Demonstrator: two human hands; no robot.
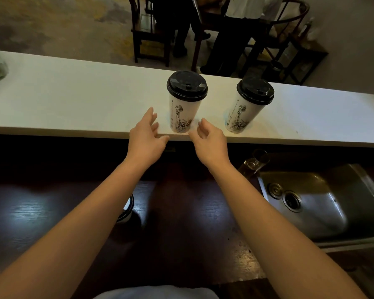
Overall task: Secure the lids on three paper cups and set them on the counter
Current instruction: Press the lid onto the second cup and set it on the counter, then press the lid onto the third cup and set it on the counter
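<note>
Two white printed paper cups with black plastic lids stand upright on the long white desk: one at frame centre (pixel 185 102), one to its right (pixel 249 104). A third cup (pixel 125 209), lower left of centre, is mostly hidden behind the left forearm. Best to let go cleanly without nudging the centre cup. The left hand (pixel 145 137) and right hand (pixel 209 141) flank its base, fingers spread, holding nothing, arms outstretched.

Dim foreground, bright counter (pixel 73 100), glare patches, fisheye edges.
</note>
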